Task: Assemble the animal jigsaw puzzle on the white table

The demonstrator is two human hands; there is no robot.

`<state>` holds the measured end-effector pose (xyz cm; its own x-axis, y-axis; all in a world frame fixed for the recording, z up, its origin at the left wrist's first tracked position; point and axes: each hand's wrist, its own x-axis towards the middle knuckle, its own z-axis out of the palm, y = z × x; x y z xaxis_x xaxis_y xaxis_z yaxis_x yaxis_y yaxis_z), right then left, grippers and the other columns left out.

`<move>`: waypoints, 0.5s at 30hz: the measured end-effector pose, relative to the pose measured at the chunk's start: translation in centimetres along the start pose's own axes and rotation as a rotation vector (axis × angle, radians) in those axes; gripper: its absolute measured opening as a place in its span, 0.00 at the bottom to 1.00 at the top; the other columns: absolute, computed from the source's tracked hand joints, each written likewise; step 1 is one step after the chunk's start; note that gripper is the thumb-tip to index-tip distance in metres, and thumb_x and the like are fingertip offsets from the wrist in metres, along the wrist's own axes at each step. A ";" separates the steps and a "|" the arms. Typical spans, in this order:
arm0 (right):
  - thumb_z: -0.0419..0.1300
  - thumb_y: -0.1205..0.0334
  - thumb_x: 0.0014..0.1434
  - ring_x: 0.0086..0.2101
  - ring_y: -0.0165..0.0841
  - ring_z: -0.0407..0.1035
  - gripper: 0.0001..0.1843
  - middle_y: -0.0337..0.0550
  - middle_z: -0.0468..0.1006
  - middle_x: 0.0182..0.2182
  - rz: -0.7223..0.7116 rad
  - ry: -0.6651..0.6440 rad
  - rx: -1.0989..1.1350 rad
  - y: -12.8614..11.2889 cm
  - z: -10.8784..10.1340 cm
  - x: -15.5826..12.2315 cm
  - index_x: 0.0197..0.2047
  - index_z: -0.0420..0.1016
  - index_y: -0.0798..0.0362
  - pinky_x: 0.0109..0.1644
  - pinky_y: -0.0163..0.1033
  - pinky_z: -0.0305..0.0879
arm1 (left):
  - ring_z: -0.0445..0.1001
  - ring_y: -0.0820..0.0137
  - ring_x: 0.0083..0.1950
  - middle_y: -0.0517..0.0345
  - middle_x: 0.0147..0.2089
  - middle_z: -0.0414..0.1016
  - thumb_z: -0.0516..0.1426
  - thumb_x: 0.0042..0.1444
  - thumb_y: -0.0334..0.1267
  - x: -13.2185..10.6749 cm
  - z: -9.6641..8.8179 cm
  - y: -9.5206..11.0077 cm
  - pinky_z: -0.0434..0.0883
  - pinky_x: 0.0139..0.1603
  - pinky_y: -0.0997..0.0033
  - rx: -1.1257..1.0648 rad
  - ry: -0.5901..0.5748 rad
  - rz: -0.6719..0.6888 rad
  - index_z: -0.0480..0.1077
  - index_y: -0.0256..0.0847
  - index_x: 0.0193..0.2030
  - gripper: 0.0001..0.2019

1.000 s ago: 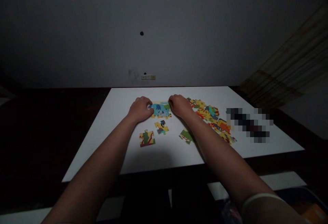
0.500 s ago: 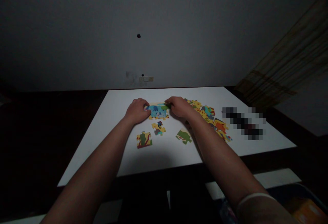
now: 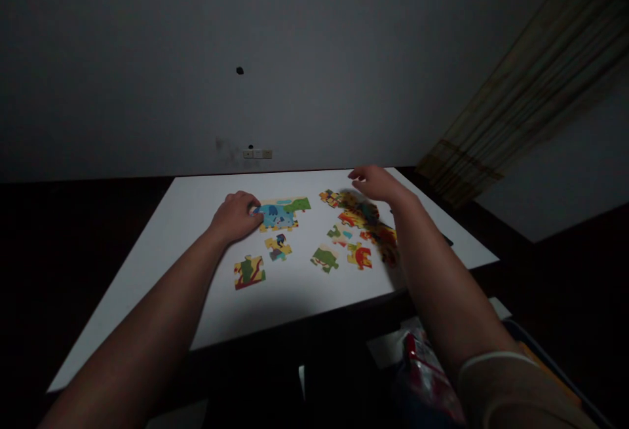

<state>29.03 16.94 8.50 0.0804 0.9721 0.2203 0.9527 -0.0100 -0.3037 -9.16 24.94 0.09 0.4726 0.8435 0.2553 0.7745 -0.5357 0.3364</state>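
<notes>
Evidently steadying the joined blue-and-green puzzle section (image 3: pixel 278 215), left of middle toward the far side of the bench (image 3: pixel 167 239), with the left hand (image 3: pixel 238 214) at its left edge — likely against sliding — though too shadowed to tell a pinching grip from mere pressing. Meanwhile lifting the right hand (image 3: pixel 378 183) at the far right, near the loose pile (image 3: pixel 351 219), with a slack, seemingly unladen grip. Nearer, with a green piece (image 3: pixel 325 259) and a tree piece (image 3: pixel 249 272) laid singly, face up — perhaps for a clear look at each picture.
</notes>
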 end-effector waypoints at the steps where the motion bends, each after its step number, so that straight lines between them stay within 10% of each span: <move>1: 0.60 0.67 0.59 0.50 0.45 0.75 0.17 0.53 0.81 0.51 0.013 -0.039 -0.020 0.9 1.1 -0.1 0.51 0.81 0.51 0.57 0.47 0.68 | 0.71 0.49 0.56 0.46 0.52 0.75 0.59 0.53 0.47 0.0 0.0 -0.1 0.70 0.59 0.50 0.002 -0.002 0.001 0.77 0.42 0.46 0.17; 7: 0.68 0.60 0.56 0.56 0.45 0.72 0.32 0.54 0.76 0.59 0.037 -0.167 -0.031 2.9 5.7 -0.5 0.64 0.72 0.52 0.63 0.49 0.65 | 0.71 0.50 0.56 0.47 0.51 0.75 0.59 0.54 0.47 0.0 0.0 -0.1 0.69 0.60 0.53 0.020 0.005 0.020 0.76 0.42 0.46 0.16; 15: 0.66 0.59 0.59 0.51 0.44 0.74 0.26 0.57 0.74 0.57 0.120 -0.052 -0.012 5.6 6.1 -0.4 0.60 0.74 0.53 0.57 0.42 0.69 | 0.72 0.52 0.55 0.48 0.50 0.76 0.60 0.55 0.46 0.3 0.3 -0.5 0.68 0.60 0.53 0.040 0.008 0.039 0.76 0.43 0.46 0.15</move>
<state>32.49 17.91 1.03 0.1791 0.9745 0.1349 0.9406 -0.1293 -0.3140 -9.28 25.44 -0.30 0.4996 0.8213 0.2754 0.7718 -0.5664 0.2890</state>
